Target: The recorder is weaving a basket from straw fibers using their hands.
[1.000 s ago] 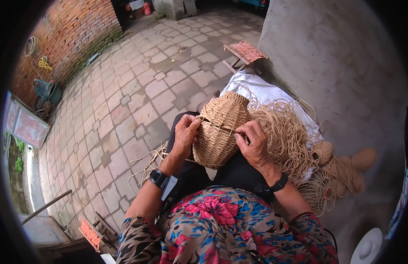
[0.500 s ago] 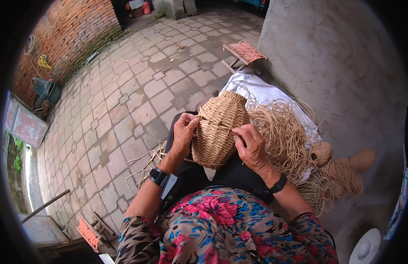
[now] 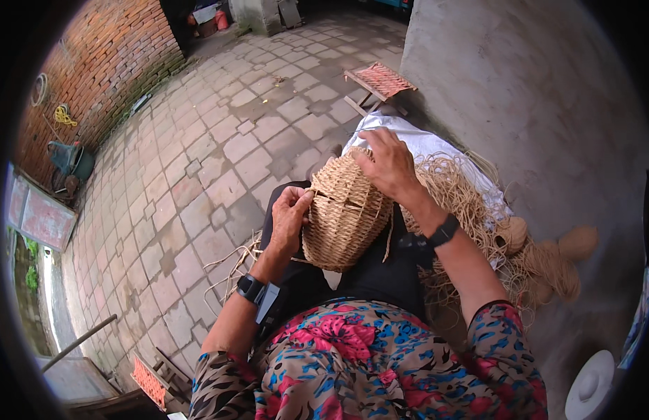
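A woven straw-coloured basket [image 3: 344, 234], rounded like a jar, lies tilted across my dark-trousered lap. A dark slit runs across the middle of its weave. At its left side my left hand [image 3: 289, 213] pinches the basket's wall between thumb and fingertips. My right hand [image 3: 391, 168] is bent over the basket's far right end, thumb against the weave and fingers curled. A thin dark piece sticks out to the left of those fingers, too slim to name. A loose cord end [image 3: 389, 241] hangs down the basket's right side.
Right of my lap, a heap of tan cord [image 3: 454, 189] spreads over a white sack [image 3: 415, 133], with cord balls [image 3: 578, 243] beyond. A low folding stool [image 3: 382, 80] stands ahead, beside the grey wall [image 3: 520, 91]. Loose strands [image 3: 230, 269] lie at my left.
My right hand has moved from the basket's middle up to its far right end. My left hand stays at the left side. A loose cord end now shows hanging on the right.
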### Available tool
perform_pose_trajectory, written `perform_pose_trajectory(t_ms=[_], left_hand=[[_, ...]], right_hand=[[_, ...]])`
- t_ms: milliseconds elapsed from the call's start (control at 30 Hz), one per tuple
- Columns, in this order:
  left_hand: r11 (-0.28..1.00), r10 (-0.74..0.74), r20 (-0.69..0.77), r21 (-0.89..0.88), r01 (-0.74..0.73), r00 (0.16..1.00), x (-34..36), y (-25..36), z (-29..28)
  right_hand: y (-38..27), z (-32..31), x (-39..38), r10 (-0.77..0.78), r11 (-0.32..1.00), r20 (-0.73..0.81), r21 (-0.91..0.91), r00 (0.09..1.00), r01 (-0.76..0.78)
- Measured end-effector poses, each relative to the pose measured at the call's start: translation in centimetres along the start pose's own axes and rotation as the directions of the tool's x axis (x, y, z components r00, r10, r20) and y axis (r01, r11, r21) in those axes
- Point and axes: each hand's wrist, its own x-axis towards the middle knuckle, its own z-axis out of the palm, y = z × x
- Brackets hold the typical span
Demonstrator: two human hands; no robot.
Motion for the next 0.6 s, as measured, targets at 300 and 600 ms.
perform_pose_trajectory(t_ms=[300,600], left_hand=[[0.997,0.013,-0.141,-0.074,-0.024,0.99,0.3,-1.0,0.2],[0.919,-0.178,-0.037,-0.364,0.153,0.983,0.4,0.4,-0.6]], right_hand=[[0.8,4.2,1.5,0.408,0.882,0.361,0.083,0.839,-0.464],[1.8,3.3,0.0,0.367,0.891,0.246,0.183,0.897,-0.415]])
